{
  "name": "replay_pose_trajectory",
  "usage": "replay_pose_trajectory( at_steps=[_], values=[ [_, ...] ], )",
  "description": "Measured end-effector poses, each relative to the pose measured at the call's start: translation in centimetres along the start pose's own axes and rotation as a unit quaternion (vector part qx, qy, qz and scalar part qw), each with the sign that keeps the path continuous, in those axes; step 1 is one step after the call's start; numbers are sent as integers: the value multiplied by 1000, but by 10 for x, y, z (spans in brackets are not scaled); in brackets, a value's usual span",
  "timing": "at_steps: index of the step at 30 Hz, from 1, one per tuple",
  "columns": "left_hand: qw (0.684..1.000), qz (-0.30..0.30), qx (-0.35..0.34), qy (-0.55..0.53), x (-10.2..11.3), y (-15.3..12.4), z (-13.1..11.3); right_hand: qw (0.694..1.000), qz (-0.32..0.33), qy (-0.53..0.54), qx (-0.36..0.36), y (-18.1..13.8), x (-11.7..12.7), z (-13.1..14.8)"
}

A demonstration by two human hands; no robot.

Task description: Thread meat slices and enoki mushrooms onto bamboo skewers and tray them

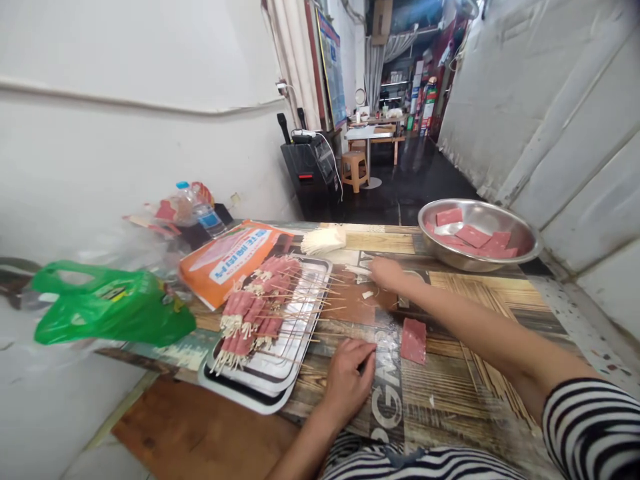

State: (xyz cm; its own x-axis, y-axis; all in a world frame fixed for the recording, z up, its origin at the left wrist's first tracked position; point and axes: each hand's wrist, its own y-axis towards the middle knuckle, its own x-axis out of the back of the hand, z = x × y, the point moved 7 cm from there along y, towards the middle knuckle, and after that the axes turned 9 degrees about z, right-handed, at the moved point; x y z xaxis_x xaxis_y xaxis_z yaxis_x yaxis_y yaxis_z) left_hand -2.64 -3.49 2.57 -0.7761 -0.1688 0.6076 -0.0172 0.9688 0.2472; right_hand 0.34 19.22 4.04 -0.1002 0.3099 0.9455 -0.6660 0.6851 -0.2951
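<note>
My right hand (389,275), a little blurred, reaches across the table and pinches a small bunch of enoki mushrooms (356,269). My left hand (350,375) rests on the near part of the table with its fingers loosely curled, and nothing shows in it. To the right of it lies a flat pink slice of meat (413,341). On a metal tray (280,390) at the left, several skewers of meat-wrapped enoki (250,313) are piled, their sticks pointing right. A larger clump of enoki (324,241) sits beyond the tray.
A steel bowl (480,261) with pink meat slices stands at the far right. Left of the tray are an orange printed packet (225,263), a green plastic bag (115,307) and a plastic bottle (207,217). A black speaker-like box (310,163) stands behind the table.
</note>
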Motion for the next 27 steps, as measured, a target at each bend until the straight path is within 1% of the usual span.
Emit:
replay_pose_trajectory(
  at_steps=[2, 5, 8, 11, 13, 15, 17, 19, 22, 27],
  values=[
    [1000, -1, -2, 5, 1, 0, -1, 1000, 9, 13, 5, 11, -6, -8],
    [1000, -8, -4, 8, 3, -1, -2, 999, 24, 46, 18, 13, -2, -29],
    [999, -20, -15, 20, 3, 0, -3, 993, 52, 100, 38, -3, 13, -49],
    [996, -31, -47, 66, 2, 10, -13, 983, 81, 156, 53, -34, 25, -57],
    [990, -53, -62, 115, 5, 24, -25, 965, 112, 229, 64, -55, 27, -54],
    [979, -84, -68, 175, 10, 40, -40, 928, 162, 326, 76, -75, 25, -47],
    [967, -92, -84, 220, 12, 58, -57, 891, 211, 394, 86, -92, 22, -39],
    [960, -59, -127, 244, 9, 74, -73, 880, 236, 402, 93, -107, 21, -36],
    [950, 8, -176, 258, 1, 90, -90, 880, 248, 392, 106, -124, 21, -37],
    [948, 87, -176, 252, -8, 105, -98, 882, 243, 389, 108, -142, 23, -46]
  ],
)
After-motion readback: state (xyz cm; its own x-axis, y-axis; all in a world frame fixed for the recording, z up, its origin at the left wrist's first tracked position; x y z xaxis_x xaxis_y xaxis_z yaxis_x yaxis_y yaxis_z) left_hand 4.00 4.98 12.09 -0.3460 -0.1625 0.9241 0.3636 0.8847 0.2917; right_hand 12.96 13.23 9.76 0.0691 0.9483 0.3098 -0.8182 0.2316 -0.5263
